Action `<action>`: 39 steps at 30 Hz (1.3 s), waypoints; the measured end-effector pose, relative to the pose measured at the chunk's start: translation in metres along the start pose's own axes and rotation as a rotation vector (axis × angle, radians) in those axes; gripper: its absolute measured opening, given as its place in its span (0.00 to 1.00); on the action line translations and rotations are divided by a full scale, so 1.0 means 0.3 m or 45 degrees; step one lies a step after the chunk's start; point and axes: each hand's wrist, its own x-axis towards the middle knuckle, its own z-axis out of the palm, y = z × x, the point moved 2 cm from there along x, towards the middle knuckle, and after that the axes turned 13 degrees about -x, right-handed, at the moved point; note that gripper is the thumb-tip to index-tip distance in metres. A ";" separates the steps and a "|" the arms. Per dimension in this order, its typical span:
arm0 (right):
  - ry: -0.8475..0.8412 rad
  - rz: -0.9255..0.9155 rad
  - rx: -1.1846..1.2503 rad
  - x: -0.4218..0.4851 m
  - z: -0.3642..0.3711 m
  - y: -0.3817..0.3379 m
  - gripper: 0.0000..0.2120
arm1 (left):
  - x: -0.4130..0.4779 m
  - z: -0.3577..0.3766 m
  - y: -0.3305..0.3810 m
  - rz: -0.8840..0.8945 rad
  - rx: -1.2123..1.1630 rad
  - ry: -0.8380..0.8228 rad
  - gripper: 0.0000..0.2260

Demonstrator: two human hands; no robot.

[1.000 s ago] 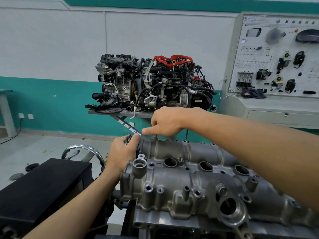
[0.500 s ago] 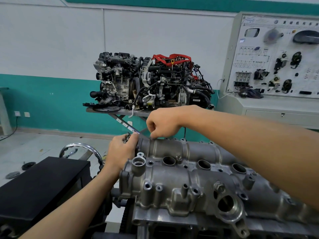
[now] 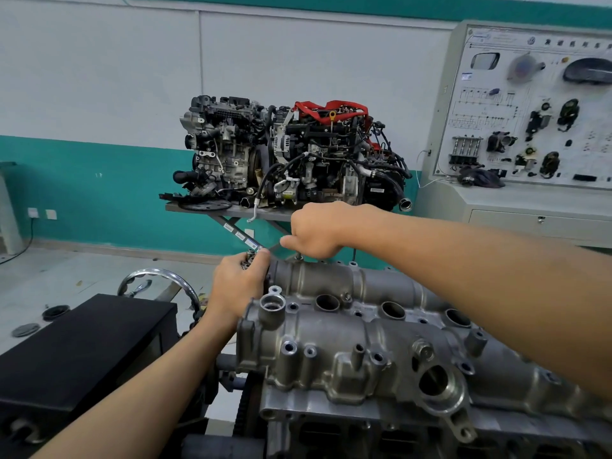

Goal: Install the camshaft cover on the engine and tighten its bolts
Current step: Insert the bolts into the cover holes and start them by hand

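Note:
The grey cast camshaft cover (image 3: 347, 336) sits on top of the engine (image 3: 331, 429) in front of me. My left hand (image 3: 236, 286) is at the cover's far left corner and grips a bunch of bolts (image 3: 249, 258). My right hand (image 3: 316, 231) hovers over the cover's far edge with fingers curled down onto a bolt (image 3: 299, 256) standing in a hole there. Several open bolt holes and round bores show along the cover's top.
A black box (image 3: 82, 346) stands to the left of the engine, with a chrome ring (image 3: 159, 276) behind it. Farther back is a display engine (image 3: 291, 157) on a stand, and a training panel (image 3: 536, 107) at the right wall.
My right hand has shifted slightly right along the cover's far edge. My left hand stays at the corner holding the bolts.

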 end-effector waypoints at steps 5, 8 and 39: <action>0.170 -0.037 0.189 -0.045 -0.093 0.025 0.24 | 0.014 -0.027 0.022 0.029 0.111 -0.033 0.20; 0.216 -0.197 0.447 -0.104 -0.161 0.010 0.18 | 0.033 -0.061 0.097 0.147 0.218 -0.059 0.11; 0.173 -0.293 0.822 -0.501 -0.135 -0.179 0.06 | -0.141 -0.031 0.291 0.046 0.339 -0.404 0.11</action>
